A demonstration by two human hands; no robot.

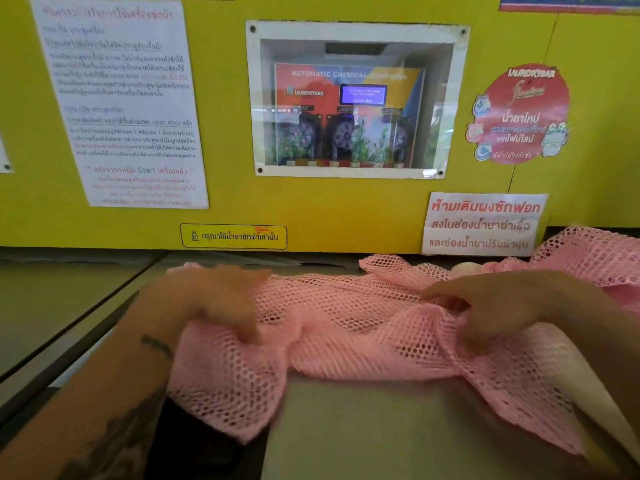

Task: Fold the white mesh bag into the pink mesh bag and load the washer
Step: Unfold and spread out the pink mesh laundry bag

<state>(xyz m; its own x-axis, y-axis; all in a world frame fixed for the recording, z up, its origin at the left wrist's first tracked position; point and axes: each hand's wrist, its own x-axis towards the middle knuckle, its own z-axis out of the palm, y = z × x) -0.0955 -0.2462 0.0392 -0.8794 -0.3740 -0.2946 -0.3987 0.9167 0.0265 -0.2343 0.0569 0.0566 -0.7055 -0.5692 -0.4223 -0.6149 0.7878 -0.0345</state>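
While both hands grip it, pink mesh bag [346,327] abuts yellow wall [311,209].

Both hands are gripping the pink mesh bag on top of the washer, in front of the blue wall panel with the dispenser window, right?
Not quite: the wall panel is yellow, not blue, as the head view shows. The rest holds: the left hand and right hand both grip the pink mesh bag on the washer top, below the dispenser window.

A grey machine top [363,427] carries the crumpled pink mesh bag [346,334], spread across it.
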